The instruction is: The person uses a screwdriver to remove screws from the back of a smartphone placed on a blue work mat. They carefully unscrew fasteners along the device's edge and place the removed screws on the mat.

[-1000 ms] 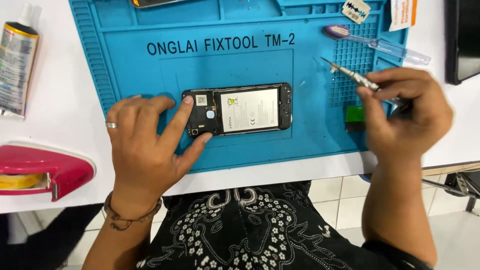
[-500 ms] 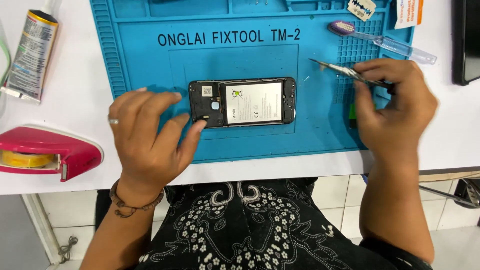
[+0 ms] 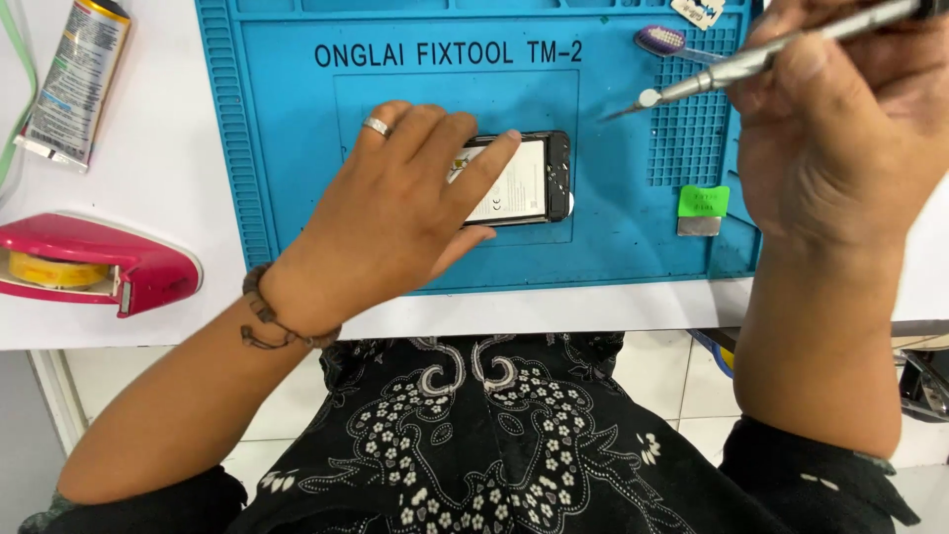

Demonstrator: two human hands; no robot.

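The opened phone (image 3: 519, 178), light, stiff and fragile, is pinned flat mid-mat (image 3: 297, 148) under the left hand (image 3: 395, 213), best held by its edges; a screwdriver (image 3: 761, 59) is pinched in the right hand (image 3: 840, 129) right of the phone.

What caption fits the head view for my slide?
Left hand rests on an opened phone on a blue mat; right hand holds a screwdriver above.

White table (image 3: 148, 326), pale tiled floor (image 3: 682, 381) below.
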